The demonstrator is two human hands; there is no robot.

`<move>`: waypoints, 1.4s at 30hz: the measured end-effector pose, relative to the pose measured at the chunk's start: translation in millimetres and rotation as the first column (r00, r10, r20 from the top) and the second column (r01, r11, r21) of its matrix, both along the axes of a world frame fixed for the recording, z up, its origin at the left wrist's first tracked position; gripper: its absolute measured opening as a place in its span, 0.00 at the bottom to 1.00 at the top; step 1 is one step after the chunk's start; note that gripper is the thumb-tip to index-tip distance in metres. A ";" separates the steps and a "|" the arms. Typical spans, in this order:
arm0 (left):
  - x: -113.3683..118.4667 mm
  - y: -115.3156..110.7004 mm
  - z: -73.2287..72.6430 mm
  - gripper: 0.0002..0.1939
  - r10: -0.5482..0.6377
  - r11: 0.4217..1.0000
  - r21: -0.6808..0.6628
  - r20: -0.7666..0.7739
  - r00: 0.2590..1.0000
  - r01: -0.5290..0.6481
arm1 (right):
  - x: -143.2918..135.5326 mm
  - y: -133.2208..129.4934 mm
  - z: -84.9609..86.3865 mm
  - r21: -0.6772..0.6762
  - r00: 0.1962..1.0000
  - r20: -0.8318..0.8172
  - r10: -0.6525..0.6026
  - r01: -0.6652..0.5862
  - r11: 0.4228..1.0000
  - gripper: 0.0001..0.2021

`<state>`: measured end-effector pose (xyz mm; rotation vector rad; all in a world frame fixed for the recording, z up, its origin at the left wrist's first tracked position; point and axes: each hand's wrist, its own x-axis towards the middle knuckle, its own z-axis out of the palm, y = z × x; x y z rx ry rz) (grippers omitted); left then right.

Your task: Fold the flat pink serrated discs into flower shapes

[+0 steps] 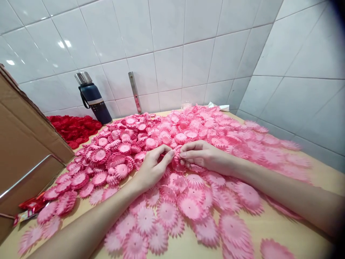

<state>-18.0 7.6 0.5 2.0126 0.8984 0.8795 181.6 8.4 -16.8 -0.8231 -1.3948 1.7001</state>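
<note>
Between my two hands, at the middle of the head view, is a pink petal disc with a fringed edge, held on its side. My left hand pinches its left edge between thumb and fingers. From the right, my right hand grips the same piece with its fingertips. Whether it is one layer or several stacked together, I cannot tell. All around and beneath the hands lie many similar pink petal discs, flat or tilted, with small centre holes; those at the left are darker at the rim.
A heap of red petal pieces sits at the back left, beside a dark blue flask. A cardboard box stands at the left edge, with a red wrapper near it. A metal strip leans on the tiled wall.
</note>
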 end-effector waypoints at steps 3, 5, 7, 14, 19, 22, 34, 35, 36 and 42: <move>-0.1 1.3 -1.2 0.12 0.068 0.998 -0.010 0.041 0.997 -0.067 | -1.6 0.0 2.2 -0.074 0.999 -0.048 -0.024 0.021 0.997 0.05; -0.4 2.7 -3.0 0.12 0.135 0.991 -0.010 0.093 0.986 -0.135 | -2.1 -0.2 3.7 -0.085 0.997 -0.059 -0.051 0.046 0.995 0.02; -1.0 4.3 -5.2 0.12 0.181 0.983 -0.011 0.131 0.975 -0.181 | -1.6 -0.3 4.4 -0.063 0.996 -0.058 -0.067 0.064 0.996 0.03; -3.8 10.6 -10.3 0.12 0.356 0.932 -0.017 0.217 0.909 -0.361 | 1.3 -2.7 6.7 -0.016 0.996 -0.086 -0.017 0.016 1.000 0.07; -0.5 6.2 -8.7 0.09 0.212 0.974 0.049 0.142 0.967 -0.221 | -2.2 -4.9 9.5 -0.002 0.991 -0.118 -0.057 0.057 0.998 0.08; 1.5 1.8 -5.9 0.08 0.127 0.985 0.108 0.087 0.988 -0.136 | -2.4 -3.3 6.1 0.031 0.997 -0.057 -0.047 0.049 0.998 0.12; 2.0 -1.6 -1.0 0.09 0.006 0.994 0.105 -0.006 1.000 -0.005 | -1.2 -5.4 7.8 0.186 0.976 0.209 -0.067 0.028 0.982 0.10; 2.0 -1.5 -0.9 0.09 0.012 0.995 0.104 -0.011 1.000 -0.011 | -1.2 -5.2 7.5 0.180 0.976 0.208 -0.069 0.031 0.983 0.10; 2.0 -1.2 -0.9 0.10 0.019 0.995 0.100 -0.014 1.000 -0.017 | -1.1 -4.8 6.8 0.174 0.976 0.205 -0.068 0.032 0.984 0.09; 0.0 3.6 -5.1 0.09 0.170 0.983 0.052 0.071 0.983 -0.174 | -3.6 -2.4 3.2 0.061 0.993 0.091 -0.072 0.067 0.996 0.07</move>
